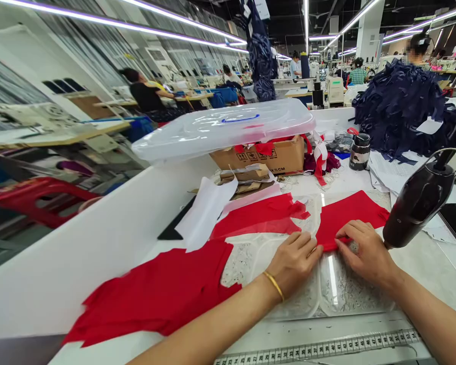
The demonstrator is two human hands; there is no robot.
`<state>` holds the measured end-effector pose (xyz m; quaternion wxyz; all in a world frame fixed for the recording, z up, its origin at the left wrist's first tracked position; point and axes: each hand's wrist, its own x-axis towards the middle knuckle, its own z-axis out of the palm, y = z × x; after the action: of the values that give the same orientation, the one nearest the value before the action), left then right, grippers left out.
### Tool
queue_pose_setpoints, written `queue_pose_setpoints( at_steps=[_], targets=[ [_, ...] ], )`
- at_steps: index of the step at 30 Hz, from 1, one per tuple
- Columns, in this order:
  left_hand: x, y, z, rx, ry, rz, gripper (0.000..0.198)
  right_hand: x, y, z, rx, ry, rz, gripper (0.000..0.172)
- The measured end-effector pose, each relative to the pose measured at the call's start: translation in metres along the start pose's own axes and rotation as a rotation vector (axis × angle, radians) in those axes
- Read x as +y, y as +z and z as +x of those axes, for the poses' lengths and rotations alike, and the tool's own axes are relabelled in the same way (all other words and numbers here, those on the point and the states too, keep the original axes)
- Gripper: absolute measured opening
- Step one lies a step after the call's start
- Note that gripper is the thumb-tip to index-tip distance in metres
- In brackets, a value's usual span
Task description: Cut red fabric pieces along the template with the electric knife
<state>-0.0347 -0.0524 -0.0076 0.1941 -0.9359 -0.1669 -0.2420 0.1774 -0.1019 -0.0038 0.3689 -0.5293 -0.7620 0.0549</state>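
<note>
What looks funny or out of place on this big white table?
The clear plastic box sits tilted on top of a smaller cardboard box, hanging past its edges, so it looks wobbly. Crumpled cardboard scraps also lie messily just beyond the red cloth.

Bare left hand and bare right hand low and palms down, just beside each other, curled fingers with tips almost meeting. Left wrist slightly raised; bare left forearm and bare right forearm angling in from the bottom corners.
</note>
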Motion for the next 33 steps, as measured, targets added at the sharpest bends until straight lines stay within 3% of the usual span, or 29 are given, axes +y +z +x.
queue_pose_setpoints(
  at_steps=[4, 7, 10, 15, 19, 22, 26, 33],
  targets=[
    [0.008, -0.019, -0.025, -0.008, -0.007, -0.056, 0.022, 0.003, 0.000, 0.000, 0.015, 0.019, -0.025, 0.011],
    [0.009, -0.025, -0.029, -0.004, -0.043, -0.070, 0.027, 0.007, 0.002, -0.001, -0.007, 0.019, -0.028, 0.011],
    [0.012, -0.018, -0.019, 0.006, -0.037, -0.060, 0.025, 0.009, 0.003, 0.000, 0.006, 0.033, -0.039, 0.012],
    [0.019, 0.009, 0.008, 0.011, -0.014, -0.040, 0.029, 0.010, 0.004, 0.002, 0.039, 0.054, -0.042, 0.013],
    [0.025, 0.003, 0.012, 0.034, 0.015, -0.082, 0.033, 0.012, 0.001, 0.003, 0.067, 0.066, -0.033, 0.013],
    [0.029, -0.019, -0.003, 0.041, 0.007, -0.141, 0.031, 0.010, -0.003, 0.004, 0.076, 0.078, -0.018, 0.013],
    [0.025, -0.048, -0.040, 0.029, -0.072, -0.175, 0.031, 0.007, -0.002, 0.002, 0.047, 0.096, -0.021, 0.012],
    [0.009, -0.076, -0.092, -0.075, -0.233, -0.111, 0.035, 0.010, 0.005, 0.000, 0.016, 0.139, -0.097, 0.009]
  ],
)
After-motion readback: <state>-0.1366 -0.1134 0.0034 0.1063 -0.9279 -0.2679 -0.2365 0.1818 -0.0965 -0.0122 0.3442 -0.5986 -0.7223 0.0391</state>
